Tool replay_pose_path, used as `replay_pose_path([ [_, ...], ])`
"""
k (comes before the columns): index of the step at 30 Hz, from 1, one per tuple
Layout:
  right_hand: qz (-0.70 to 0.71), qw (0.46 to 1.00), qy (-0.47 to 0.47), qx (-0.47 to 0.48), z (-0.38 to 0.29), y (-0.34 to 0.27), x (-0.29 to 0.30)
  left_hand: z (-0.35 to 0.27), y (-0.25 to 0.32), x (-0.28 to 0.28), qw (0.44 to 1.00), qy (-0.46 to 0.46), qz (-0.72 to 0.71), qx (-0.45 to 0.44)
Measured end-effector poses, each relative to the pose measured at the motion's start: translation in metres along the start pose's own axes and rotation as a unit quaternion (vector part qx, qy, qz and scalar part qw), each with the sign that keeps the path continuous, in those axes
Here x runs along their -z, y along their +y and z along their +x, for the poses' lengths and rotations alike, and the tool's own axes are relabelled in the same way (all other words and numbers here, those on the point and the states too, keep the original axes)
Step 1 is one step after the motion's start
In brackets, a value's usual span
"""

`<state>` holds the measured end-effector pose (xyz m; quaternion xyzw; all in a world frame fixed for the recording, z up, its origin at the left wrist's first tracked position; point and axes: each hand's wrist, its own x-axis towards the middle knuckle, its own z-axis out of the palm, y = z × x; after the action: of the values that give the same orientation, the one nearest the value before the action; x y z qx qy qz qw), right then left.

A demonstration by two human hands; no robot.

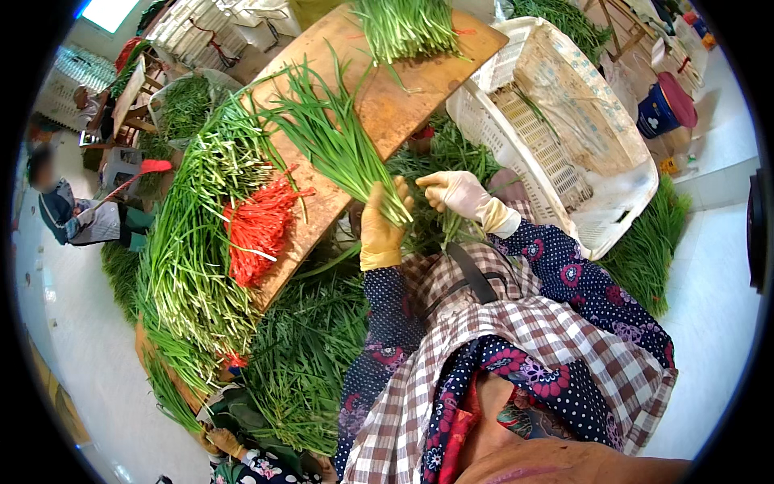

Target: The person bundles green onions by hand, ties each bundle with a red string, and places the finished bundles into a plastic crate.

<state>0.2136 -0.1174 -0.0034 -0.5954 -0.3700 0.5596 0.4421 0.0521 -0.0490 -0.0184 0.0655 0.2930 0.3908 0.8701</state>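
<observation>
My left hand [384,218], in a yellowish rubber glove, grips a bundle of garlic chives [338,139] near its pale cut ends. The green leaves of the bundle fan out over the wooden tabletop [381,109]. Close to those cut ends, on the right, is my right hand [456,193] in a paler glove. Its thumb and forefinger are drawn together; whether a thin leaf is pinched between them is too small to tell. A pile of red ties [260,230] lies on the tabletop beside a long heap of chives [205,242].
Another chive stack [408,30] lies at the table's far end. To the right stands a white plastic crate [508,151]. Loose greens [308,345] fill the space below the table edge. A co-worker's gloved hand [225,441] is at bottom left; another person [78,206] sits farther left.
</observation>
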Motion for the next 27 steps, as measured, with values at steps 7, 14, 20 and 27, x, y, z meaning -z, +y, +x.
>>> replay_pose_path([
  [7,0.138,0.97,-0.201,0.019,0.038,-0.027,-0.023,-0.012,0.003,-0.013,0.978,0.023,0.2,-0.058],
  [14,0.035,0.989,-0.144,-0.031,0.039,-0.058,-0.048,-0.029,-0.01,-0.013,0.981,0.023,0.189,-0.046],
  [20,-0.018,0.992,-0.118,0.036,0.056,-0.023,-0.048,-0.031,-0.027,-0.011,0.967,-0.048,0.247,-0.033],
  [27,0.109,0.983,-0.143,-0.035,0.042,-0.034,-0.035,-0.031,-0.03,-0.02,0.939,-0.061,0.335,0.035],
])
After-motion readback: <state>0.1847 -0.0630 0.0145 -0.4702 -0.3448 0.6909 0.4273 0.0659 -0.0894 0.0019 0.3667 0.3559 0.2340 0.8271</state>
